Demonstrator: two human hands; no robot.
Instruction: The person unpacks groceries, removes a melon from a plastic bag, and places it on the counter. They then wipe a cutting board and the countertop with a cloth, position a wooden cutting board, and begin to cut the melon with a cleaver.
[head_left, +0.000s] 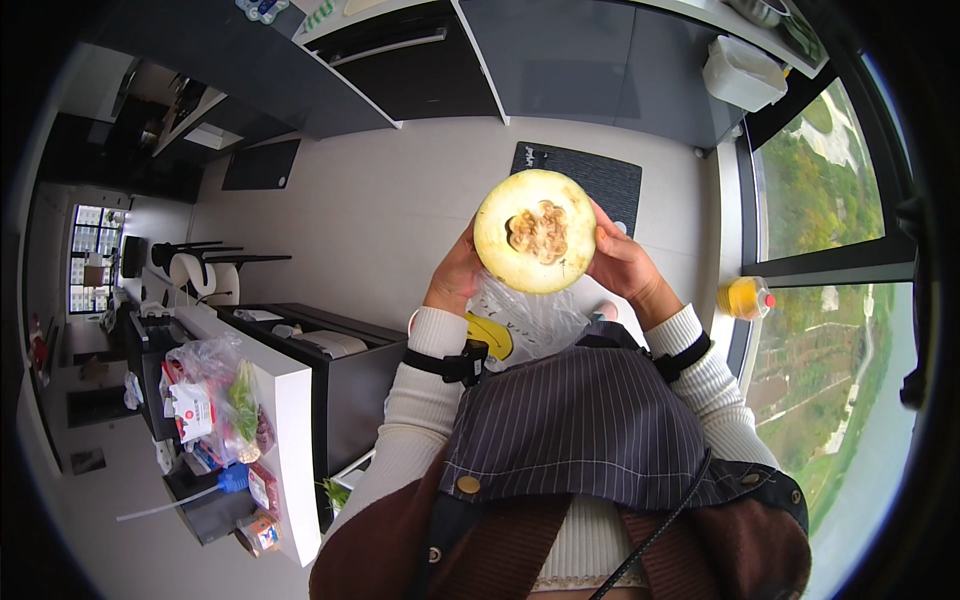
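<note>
A cut winter melon (495, 255), pale inside with a seedy core, is held up before me, its round cut face toward the camera. My left hand (459, 270) grips its left side, and most of those fingers are hidden behind it. On the opposite side my right hand (621, 255) presses with the thumb near the rim. Below the melon hangs a clear plastic bag (536, 319) with a yellow print; whether it touches either hand cannot be made out.
An open drawer (360, 356) juts out on the left under a white counter (289, 450) with bagged vegetables (244, 397). A dark mat (577, 169) lies on the floor ahead. By the window at right stands an oil jug (739, 298). A white bin (742, 75) hangs at the far cabinets.
</note>
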